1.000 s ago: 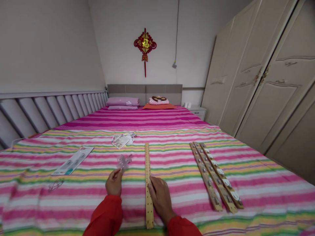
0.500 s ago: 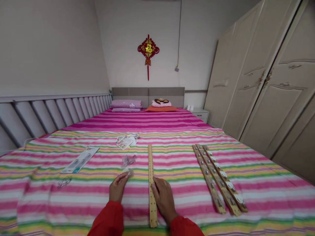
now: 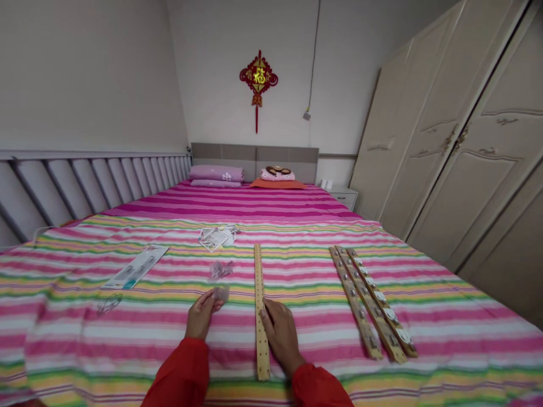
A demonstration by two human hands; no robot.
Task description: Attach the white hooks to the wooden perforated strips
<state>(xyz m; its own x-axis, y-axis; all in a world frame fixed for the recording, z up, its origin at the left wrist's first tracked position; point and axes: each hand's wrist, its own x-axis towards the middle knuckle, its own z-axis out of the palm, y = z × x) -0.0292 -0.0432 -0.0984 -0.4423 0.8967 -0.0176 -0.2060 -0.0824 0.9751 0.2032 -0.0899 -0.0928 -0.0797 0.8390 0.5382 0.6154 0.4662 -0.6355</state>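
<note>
My left hand (image 3: 200, 314) pinches a small clear plastic packet (image 3: 220, 293) just above the striped sheet; its contents are too small to make out. To its right, a narrow pale wooden strip (image 3: 262, 345) dotted with rows of holes lies lengthwise on the bed. My right hand (image 3: 280, 333) grips this strip's right edge, thumb on its upper face and the other fingers partly hidden. More clear packets (image 3: 219, 270) lie just beyond my left hand, and a pile of cards in clear wrapping (image 3: 214, 238) sits farther off.
Three wooden strips (image 3: 358, 305) fitted with metal pieces lie side by side at right, the outermost also bearing white discs. At left are a long packaged card (image 3: 136, 268) and a thin wire-like bundle (image 3: 109, 304). A railing (image 3: 85, 186) borders the bed's left side; wardrobes (image 3: 458, 169) stand right.
My left hand has lifted the small packet slightly, and more of the packet shows now. The right hand stays at the wooden strip. The whole view has shifted a little.
</note>
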